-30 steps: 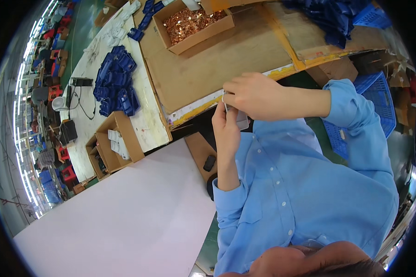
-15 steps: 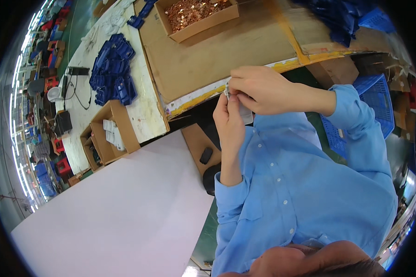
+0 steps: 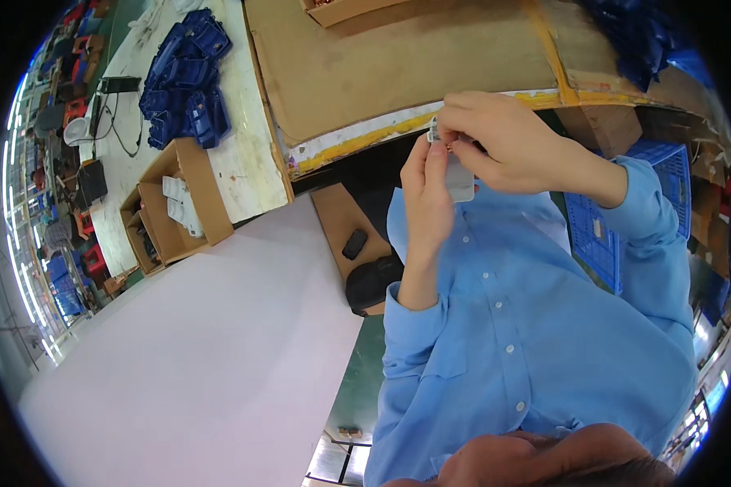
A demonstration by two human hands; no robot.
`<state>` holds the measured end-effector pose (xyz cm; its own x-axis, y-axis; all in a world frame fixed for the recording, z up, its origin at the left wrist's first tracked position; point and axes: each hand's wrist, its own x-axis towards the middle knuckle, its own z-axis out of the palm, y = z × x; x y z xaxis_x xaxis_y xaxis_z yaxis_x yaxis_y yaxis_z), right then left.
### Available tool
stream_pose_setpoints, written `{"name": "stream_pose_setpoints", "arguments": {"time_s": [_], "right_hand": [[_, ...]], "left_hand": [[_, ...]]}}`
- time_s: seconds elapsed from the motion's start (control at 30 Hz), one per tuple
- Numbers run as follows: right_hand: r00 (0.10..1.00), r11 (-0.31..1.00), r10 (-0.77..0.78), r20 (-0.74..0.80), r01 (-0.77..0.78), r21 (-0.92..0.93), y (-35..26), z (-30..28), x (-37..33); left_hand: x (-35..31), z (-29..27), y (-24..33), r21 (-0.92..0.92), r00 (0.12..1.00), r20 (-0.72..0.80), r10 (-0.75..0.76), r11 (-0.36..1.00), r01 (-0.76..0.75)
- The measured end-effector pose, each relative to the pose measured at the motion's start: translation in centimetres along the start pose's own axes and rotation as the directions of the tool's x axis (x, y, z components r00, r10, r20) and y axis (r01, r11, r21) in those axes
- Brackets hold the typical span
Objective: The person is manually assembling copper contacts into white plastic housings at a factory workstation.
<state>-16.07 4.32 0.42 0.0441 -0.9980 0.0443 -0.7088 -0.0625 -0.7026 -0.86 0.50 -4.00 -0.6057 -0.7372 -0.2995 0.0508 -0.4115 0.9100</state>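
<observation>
Close to my chest, just off the bench's near edge, both hands meet around a pale grey-white plastic part (image 3: 460, 180) with a flat body and a narrow upper end. My left hand (image 3: 428, 191) grips it from below, thumb and fingers pressed on its left side. The fingers of my right hand (image 3: 503, 142) are bent in a pinch at its upper end. A small copper-coloured bit shows between the fingertips, too small to name. My right fingers partly cover the part.
A cardboard-topped bench (image 3: 398, 65) lies beyond my hands; a carton (image 3: 353, 10) stands at its far edge. To the left are blue plastic parts (image 3: 188, 77) and a carton with white parts (image 3: 203, 191). A white board (image 3: 219, 325) is near left, a blue crate (image 3: 597, 231) right.
The view has shifted, so the far carton of copper-coloured pieces is now mostly out of frame. Both hands still hold the plastic part, and more of its flat body shows.
</observation>
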Motion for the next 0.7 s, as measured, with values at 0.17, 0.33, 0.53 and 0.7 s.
{"name": "stream_pose_setpoints", "arguments": {"time_s": [0.17, 0.33, 0.53, 0.7], "right_hand": [[0.994, 0.998, 0.057, -0.098, -0.055, 0.024, -0.1, 0.6, -0.1], [0.983, 0.994, 0.102, -0.153, -0.095, 0.057, -0.4, 1.6, -0.5], [0.987, 0.996, 0.086, -0.136, -0.090, -0.021, -0.8, 1.2, -1.0], [0.974, 0.995, -0.027, -0.225, 0.004, -0.104, -0.3, 0.9, -1.5]], "left_hand": [[0.3, 0.6, -0.6, -0.106, 0.999, -0.009, 0.045, 0.993, -0.046], [0.5, 0.4, -1.8, -0.088, 0.995, -0.018, 0.096, 0.991, -0.098], [0.0, 0.9, -1.4, 0.020, 0.981, -0.050, 0.189, 0.982, -0.188], [-1.0, 1.5, -0.5, -0.047, 0.999, -0.043, 0.028, 0.998, -0.030]]}}
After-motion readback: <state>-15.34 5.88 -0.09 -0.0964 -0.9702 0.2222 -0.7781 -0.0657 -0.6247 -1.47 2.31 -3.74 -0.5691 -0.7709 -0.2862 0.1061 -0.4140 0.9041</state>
